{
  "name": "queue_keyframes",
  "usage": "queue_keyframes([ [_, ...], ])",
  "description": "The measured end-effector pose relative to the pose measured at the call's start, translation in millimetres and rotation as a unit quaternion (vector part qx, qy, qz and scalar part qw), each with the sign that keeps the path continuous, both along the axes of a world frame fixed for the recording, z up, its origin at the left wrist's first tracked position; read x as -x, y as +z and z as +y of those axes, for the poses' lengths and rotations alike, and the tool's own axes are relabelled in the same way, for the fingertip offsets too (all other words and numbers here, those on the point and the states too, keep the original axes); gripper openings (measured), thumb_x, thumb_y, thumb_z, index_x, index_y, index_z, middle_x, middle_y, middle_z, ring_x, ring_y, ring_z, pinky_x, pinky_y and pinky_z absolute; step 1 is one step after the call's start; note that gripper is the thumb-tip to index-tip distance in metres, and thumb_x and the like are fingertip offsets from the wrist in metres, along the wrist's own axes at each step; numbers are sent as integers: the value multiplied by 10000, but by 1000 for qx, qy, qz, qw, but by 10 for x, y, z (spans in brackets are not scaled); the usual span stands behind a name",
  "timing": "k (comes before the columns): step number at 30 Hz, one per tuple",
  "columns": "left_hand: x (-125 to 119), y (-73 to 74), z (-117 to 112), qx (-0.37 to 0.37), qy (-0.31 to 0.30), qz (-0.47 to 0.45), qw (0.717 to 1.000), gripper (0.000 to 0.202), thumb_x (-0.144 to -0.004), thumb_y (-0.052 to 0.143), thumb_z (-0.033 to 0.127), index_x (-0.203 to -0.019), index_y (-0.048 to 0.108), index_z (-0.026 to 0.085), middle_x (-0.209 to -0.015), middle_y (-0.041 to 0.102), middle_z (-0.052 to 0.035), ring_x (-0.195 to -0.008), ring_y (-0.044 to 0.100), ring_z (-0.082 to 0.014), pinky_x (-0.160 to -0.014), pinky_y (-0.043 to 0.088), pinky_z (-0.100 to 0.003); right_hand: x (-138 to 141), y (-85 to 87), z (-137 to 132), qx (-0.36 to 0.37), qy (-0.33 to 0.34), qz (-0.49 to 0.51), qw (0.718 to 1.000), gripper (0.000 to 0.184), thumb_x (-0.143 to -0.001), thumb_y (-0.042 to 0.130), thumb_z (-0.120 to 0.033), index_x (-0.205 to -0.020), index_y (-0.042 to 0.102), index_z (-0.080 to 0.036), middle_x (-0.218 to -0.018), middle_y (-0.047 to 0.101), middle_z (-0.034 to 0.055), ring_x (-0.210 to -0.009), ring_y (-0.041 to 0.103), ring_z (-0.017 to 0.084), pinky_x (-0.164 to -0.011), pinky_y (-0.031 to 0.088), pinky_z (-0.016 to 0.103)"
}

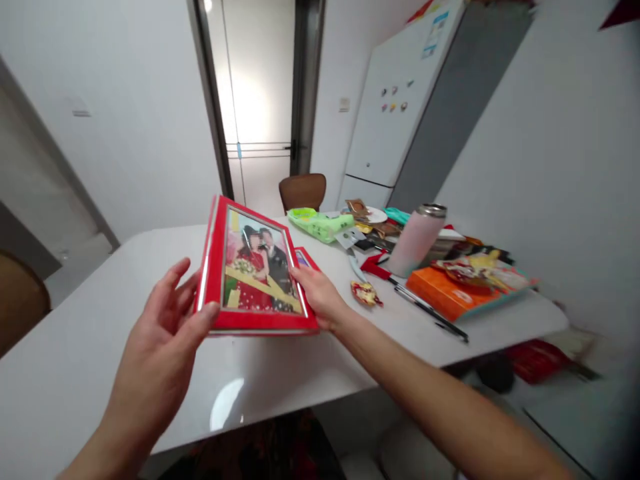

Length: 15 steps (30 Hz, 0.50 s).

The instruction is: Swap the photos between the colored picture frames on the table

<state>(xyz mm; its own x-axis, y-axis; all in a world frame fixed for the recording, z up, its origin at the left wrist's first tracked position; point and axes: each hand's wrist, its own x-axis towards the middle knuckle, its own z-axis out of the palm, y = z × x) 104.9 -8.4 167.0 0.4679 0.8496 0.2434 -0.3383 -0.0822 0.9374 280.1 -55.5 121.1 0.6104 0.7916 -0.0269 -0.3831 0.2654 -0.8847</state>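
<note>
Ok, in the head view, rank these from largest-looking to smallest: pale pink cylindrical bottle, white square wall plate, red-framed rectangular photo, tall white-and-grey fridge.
1. Tall white-and-grey fridge
2. Red-framed rectangular photo, held close to the camera
3. Pale pink cylindrical bottle
4. White square wall plate

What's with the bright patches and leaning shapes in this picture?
Head view throughout: light glares off the white table near its front edge and glows on the door; the refrigerator leans, probably from lens stretch or camera tilt; the right edge darkens and blurs; the red-framed photo is clearer, apart from a pixelated patch.
</note>
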Motion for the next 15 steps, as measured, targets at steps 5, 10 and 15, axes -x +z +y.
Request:
queue_keyframes([
  [5,-652,-363,187,36,-32,6,999,511,-616,650,127,-1095,478,175,-1040,574,-64,-954,543,-241,-741,513,-296,-735,46,7,177,-17,-114,977,104,-728,487,-151,-662,567,-141,-486,589,-14,-467,558,127,-520,461,275],
  [10,-983,-760,317,49,-44,71,995,482,-648,616,151,-1107,466,163,-960,606,-49,-841,594,-204,-733,503,-315,-1167,-194,94,304,-59,-251,917,117,-641,625,-219,-623,574,-116,-518,587,-13,-517,548,108,-542,422,219],
  [15,-1031,-944,361,17,-66,134,989,461,-680,580,221,-1121,455,183,-976,605,-40,-855,581,-211,-726,493,-329,-1237,-355,160,371,-71,-345,859,246,-762,511,-347,-832,571,-119,-780,612,17,-675,569,109,-626,455,264],
])
